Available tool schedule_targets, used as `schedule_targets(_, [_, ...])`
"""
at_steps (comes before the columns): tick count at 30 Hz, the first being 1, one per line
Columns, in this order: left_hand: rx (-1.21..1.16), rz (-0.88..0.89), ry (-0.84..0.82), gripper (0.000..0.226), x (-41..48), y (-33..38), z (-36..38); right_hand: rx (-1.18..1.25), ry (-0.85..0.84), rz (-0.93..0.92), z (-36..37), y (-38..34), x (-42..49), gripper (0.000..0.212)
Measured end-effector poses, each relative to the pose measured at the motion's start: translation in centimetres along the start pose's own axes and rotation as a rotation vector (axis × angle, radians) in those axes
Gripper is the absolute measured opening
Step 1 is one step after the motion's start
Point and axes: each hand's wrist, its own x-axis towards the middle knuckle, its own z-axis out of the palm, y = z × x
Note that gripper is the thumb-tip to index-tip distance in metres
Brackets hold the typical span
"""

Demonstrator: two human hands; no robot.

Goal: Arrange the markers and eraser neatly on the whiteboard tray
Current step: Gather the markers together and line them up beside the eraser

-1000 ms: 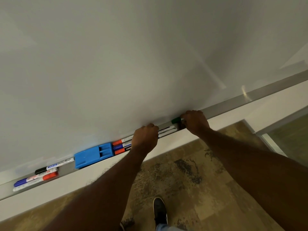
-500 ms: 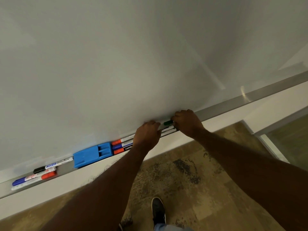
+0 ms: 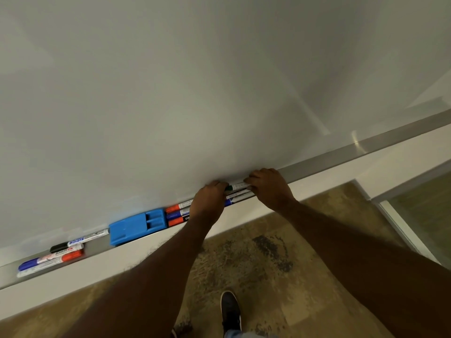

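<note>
Right hand [image 3: 269,189] fingers pinch the white barrel of the green-capped marker [image 3: 238,185]; left hand [image 3: 208,201] fingertips close on its cap end, at the back of the whiteboard tray [image 3: 341,158]. Under the fingers: two more markers [image 3: 238,195], lined up. Just left of the left hand: three parallel markers [image 3: 178,213], orange, blue, orange caps; one reads "co…", rest hidden. Next out, blue eraser [image 3: 136,226], roughly square to the tray. Far left: four markers [image 3: 53,257], loosely staggered, one reading "MARKER". Judgement: right group nearly done, left cluster still needs straightening.
</note>
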Motion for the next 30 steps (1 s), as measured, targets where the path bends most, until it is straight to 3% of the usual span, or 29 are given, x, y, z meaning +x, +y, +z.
schedule_targets(10, [0.077,-0.054,0.061,0.012,0.0,0.4,1.9,0.065,-0.037,0.090,0.7,0.6,0.7,0.019])
schedule_targets(16, [0.187,-0.014,0.028,0.028,-0.7,-0.1,2.9,0.032,-0.042,0.077,1.4,0.6,0.8,0.023])
schedule_targets(24, [0.194,-0.030,0.025,0.022,-1.3,-1.1,2.9,0.033,-0.072,0.062,1.8,-0.1,0.6,0.032])
schedule_targets(30, [0.187,-0.022,0.034,0.021,-1.7,-1.4,2.1,0.036,-0.027,0.056,1.6,-0.5,0.6,0.025])
